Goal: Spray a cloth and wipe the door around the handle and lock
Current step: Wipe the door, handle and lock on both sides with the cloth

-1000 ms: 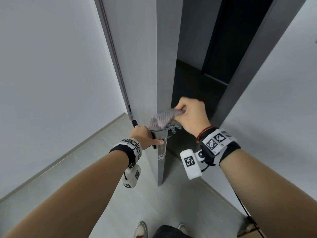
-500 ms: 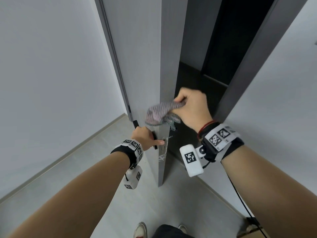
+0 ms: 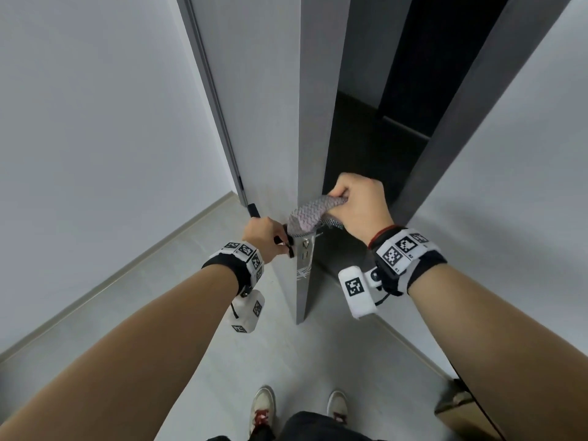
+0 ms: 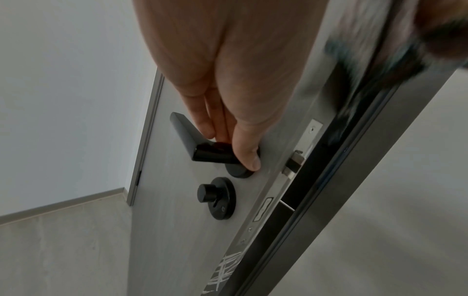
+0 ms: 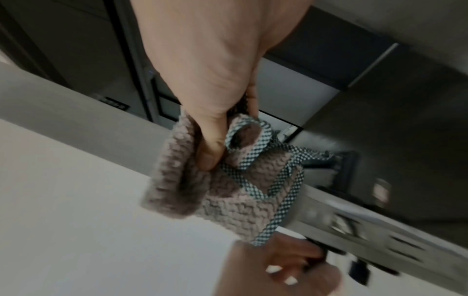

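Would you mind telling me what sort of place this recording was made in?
Probably an indoor hallway at a room's doorway: a grey door standing ajar with a black lever handle, plain pale walls with a skirting board, and a tiled floor.

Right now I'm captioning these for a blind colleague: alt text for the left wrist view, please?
A left hand grips a black lever handle on a pale grey door, thumb at the handle's base. A round black lock knob sits just below, and the metal latch plate runs down the door's edge.
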